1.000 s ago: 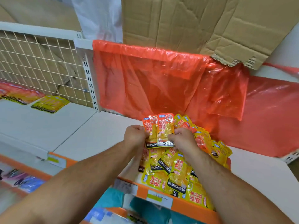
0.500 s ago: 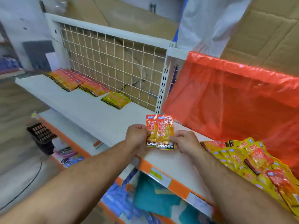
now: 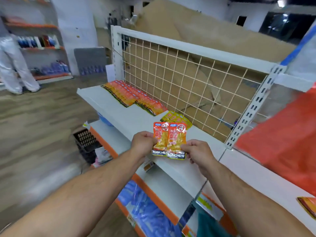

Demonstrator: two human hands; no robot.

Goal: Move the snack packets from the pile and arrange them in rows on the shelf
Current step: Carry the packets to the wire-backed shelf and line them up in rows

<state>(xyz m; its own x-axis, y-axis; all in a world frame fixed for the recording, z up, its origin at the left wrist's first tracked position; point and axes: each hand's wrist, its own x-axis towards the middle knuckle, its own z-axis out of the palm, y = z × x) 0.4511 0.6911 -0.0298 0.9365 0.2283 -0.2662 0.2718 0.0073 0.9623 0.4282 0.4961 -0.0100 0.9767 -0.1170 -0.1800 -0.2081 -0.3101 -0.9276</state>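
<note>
I hold two orange-and-yellow KONCHEW snack packets (image 3: 169, 140) side by side above the white shelf (image 3: 109, 106). My left hand (image 3: 142, 144) grips the left packet's edge and my right hand (image 3: 198, 153) pinches the right packet's lower corner. Two rows of orange packets (image 3: 131, 96) lie along the back of the shelf, and a short stack of yellow packets (image 3: 176, 118) lies just beyond the held ones. One corner of the pile (image 3: 307, 206) shows at the right edge.
A wire grid panel (image 3: 188, 74) backs the shelf, with cardboard behind it. Red plastic sheet (image 3: 282, 139) covers the right bay. Lower shelves with orange edges hold blue goods (image 3: 147, 212). A dark crate (image 3: 85, 141) sits on the floor. A person in white (image 3: 13, 65) stands far left.
I have turned left from the pile with both packets held in both hands. The pile has slid out to the right edge and the arranged rows are now closer.
</note>
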